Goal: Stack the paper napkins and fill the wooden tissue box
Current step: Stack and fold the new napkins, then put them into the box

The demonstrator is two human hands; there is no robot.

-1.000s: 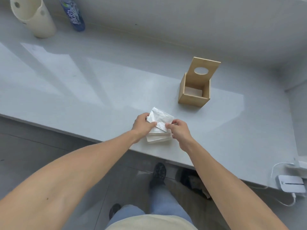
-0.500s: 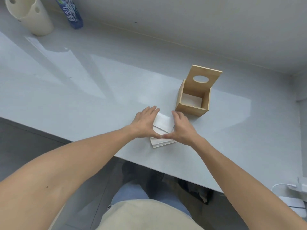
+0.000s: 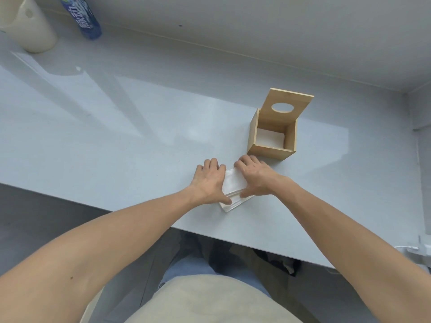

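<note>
- Napkins (image 3: 234,183) sit in a small white stack near the front edge of the counter (image 3: 140,136), just this side of the wooden box (image 3: 271,150).
- Left hand (image 3: 210,183) lies flat on the stack's left side, fingers spread and thumb at the near corner. It clasps nothing, only presses.
- Right hand (image 3: 256,179) mirrors it on the right, palm down and open, thumb meeting the near edge. The two hands look to be squaring and flattening the pile so it goes into the box as one block.
- The box stands with its lid (image 3: 288,108) tipped up at the far side, oval slot showing, mouth open toward the hands, ready for loading.
- Something white already lies in the bottom, probably napkins. How many, I cannot tell.
- Most of the stack is covered by the hands, so its height and neatness are hard to judge.
- Far left, a cream container (image 3: 28,31) and a blue bottle (image 3: 84,19) are cut off by the frame.
</note>
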